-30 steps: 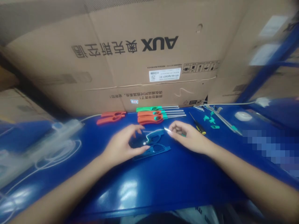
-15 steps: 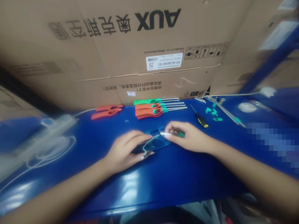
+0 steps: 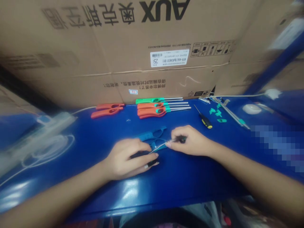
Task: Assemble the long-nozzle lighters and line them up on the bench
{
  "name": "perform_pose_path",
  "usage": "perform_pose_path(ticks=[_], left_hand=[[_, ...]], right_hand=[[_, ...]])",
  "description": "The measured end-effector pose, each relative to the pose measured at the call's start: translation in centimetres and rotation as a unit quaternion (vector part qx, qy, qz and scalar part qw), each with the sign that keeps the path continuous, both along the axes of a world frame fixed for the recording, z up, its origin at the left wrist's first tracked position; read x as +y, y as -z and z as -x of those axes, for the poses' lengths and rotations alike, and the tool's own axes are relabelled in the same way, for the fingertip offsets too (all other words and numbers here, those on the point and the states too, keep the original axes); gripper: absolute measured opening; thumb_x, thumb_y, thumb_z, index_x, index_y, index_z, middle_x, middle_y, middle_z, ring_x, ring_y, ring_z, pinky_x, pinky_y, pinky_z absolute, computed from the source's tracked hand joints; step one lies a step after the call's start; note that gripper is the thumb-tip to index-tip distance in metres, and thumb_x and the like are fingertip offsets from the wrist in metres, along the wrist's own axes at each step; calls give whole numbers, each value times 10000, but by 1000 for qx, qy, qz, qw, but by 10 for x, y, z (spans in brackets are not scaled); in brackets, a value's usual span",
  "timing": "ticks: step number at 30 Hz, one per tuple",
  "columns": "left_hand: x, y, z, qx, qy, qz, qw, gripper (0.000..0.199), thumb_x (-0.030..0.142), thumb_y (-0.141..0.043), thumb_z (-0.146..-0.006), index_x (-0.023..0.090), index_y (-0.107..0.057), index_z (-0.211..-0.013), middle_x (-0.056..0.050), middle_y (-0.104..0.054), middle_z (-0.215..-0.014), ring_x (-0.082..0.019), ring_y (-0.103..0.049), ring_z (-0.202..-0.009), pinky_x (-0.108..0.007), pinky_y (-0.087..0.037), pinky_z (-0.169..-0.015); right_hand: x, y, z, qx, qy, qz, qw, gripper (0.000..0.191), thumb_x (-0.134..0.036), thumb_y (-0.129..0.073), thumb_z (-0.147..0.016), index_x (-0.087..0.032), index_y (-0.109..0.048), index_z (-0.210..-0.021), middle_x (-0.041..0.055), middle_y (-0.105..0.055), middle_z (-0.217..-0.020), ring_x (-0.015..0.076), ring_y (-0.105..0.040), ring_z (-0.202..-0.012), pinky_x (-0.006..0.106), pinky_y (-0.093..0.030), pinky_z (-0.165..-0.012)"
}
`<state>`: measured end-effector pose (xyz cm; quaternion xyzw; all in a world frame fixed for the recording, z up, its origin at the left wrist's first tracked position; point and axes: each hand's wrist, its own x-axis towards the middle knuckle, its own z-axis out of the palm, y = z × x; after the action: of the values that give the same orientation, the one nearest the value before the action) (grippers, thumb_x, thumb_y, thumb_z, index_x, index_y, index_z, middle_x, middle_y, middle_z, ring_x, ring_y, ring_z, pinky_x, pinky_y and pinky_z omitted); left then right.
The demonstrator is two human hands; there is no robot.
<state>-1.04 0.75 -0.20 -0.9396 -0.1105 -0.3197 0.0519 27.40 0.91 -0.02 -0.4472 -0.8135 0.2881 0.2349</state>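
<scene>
My left hand (image 3: 127,160) is closed, with a small dark part (image 3: 152,163) with a pale end pinched at the fingertips. A pale thin wire (image 3: 158,147) stretches from there to my right hand (image 3: 193,142). The right fingers are pinched on a small piece (image 3: 180,139), dark with a shiny tip; its kind is unclear. Blue plastic lighter handle shells (image 3: 145,135) lie on the table just behind and between the hands, partly covered by the left fingers. Whether the left hand also grips one of them is hidden.
Orange and green lighters with metal tubes (image 3: 152,111) lie behind the hands, beside two orange handle shells (image 3: 108,111). Rightward are a black-and-yellow screwdriver (image 3: 205,122), green plastic bits (image 3: 217,112) and metal tubes (image 3: 231,112). A cardboard box (image 3: 114,60) stands behind; a white cable (image 3: 52,147) lies left.
The left hand has moved down slightly, away from the blue shells, which now show more. The wire between the hands is straighter. The right hand keeps its pinch with the piece turned.
</scene>
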Motion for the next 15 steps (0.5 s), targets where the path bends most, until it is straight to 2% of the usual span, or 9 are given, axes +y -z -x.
perform_pose_path(ticks=[3, 6, 9, 12, 15], left_hand=[[-1, 1, -4, -44, 6, 6, 999, 318, 215, -802, -820, 180, -711, -1123, -50, -727, -930, -140, -678, -731, -260, -541, -652], [-2, 2, -7, -68, -14, 69, 995, 295, 146, -773, -840, 153, -704, -1126, -46, -742, -889, -127, -684, -727, -237, -541, -663], [-3, 2, -11, -106, -67, 135, 983, 233, 126, -735, -873, 156, -718, -1104, -23, -753, -836, -91, -661, -645, -198, -524, -637], [-2, 1, -14, -152, -134, 182, 962, 163, 160, -745, -874, 175, -753, -1036, -11, -777, -861, -70, -648, -607, -172, -520, -630], [1, 0, -15, -146, -160, 227, 949, 115, 192, -743, -881, 188, -779, -990, -2, -775, -845, -73, -645, -616, -168, -511, -615]], right_hand=[[-1, 0, 0, -24, -17, -11, 1000, 463, -501, -635, -889, -180, -490, -588, -36, -507, -588, 96, -457, -585, 237, -341, -589], [-1, -3, -2, -20, -62, -3, 998, 333, -460, -637, -915, -185, -604, -729, -25, -589, -679, 102, -507, -629, 229, -359, -599], [0, -7, -6, -7, -97, 13, 995, 185, -381, -644, -930, -200, -623, -899, -25, -625, -771, 102, -529, -667, 212, -380, -598], [1, -11, -10, 3, -109, 12, 994, 109, -295, -630, -942, -193, -605, -915, -25, -614, -784, 95, -514, -661, 201, -397, -593], [3, -13, -14, 13, -126, -16, 992, 85, -261, -623, -953, -179, -648, -953, 7, -641, -864, 105, -545, -708, 215, -433, -636]])
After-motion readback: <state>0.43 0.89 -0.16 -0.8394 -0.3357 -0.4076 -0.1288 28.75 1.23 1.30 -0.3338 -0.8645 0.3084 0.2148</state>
